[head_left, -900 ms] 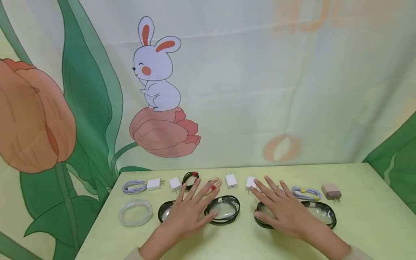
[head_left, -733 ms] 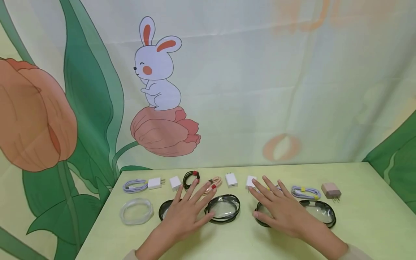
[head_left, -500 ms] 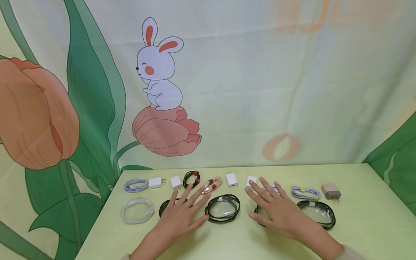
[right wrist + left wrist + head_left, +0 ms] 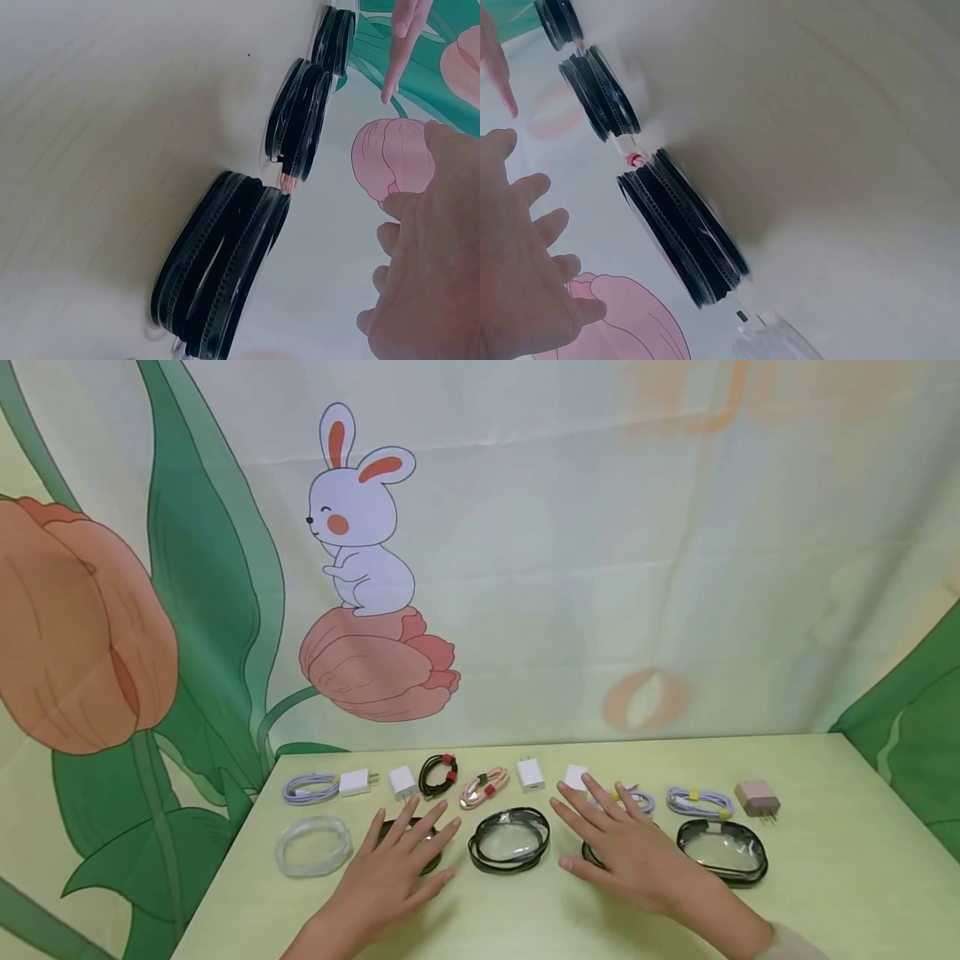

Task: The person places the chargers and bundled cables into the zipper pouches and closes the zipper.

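Note:
My left hand (image 4: 390, 870) hovers with spread fingers over a black-rimmed clear zip pouch (image 4: 431, 828), partly hiding it. Fingers also spread, my right hand (image 4: 626, 858) is held over another such pouch, mostly covered. Both hands are bare and hold nothing. Between them lies a third black-rimmed pouch (image 4: 510, 842), with one more pouch (image 4: 723, 850) right of my right hand. A clear whitish pouch (image 4: 313, 847) lies far left. In the left wrist view, the zipped edge of a black pouch (image 4: 682, 229) stands apart from my fingers; a similar pouch (image 4: 217, 262) shows in the right wrist view.
Along the back are white charger plugs (image 4: 529, 774), a pinkish charger plug (image 4: 757, 798), lilac coiled cables (image 4: 700, 803), a black coiled cable (image 4: 438, 776) with red ties and a peach cable (image 4: 483, 787). A printed rabbit curtain (image 4: 525, 568) hangs behind the table (image 4: 840, 860).
Both hands have drawn left and slightly back, fingers still spread, uncovering more of the cables and plugs behind them. The pouches and chargers lie as before; the view shifts a little.

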Demonstrator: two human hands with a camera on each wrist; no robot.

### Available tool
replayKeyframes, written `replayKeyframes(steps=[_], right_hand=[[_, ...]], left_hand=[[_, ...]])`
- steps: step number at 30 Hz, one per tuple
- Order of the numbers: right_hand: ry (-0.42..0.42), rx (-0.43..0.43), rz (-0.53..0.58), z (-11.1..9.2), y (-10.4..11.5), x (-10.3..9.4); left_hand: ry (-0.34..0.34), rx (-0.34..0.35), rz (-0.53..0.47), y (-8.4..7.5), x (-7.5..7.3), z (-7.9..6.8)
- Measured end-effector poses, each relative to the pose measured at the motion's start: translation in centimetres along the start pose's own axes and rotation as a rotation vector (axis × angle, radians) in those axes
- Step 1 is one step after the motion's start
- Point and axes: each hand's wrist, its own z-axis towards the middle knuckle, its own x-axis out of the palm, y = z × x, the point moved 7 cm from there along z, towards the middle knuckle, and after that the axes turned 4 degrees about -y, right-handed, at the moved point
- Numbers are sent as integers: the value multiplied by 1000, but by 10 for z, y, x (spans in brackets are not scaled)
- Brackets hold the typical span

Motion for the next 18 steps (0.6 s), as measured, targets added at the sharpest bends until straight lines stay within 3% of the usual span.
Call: replayKeyframes(steps=[9,18], right_hand=[[-34,-42,17,5,11,5],[65,-62,13,15,24,15]], left_hand=[[-15,-20,-9,11,-5,-11],[-53,-91,-17,32,-19,-25]])
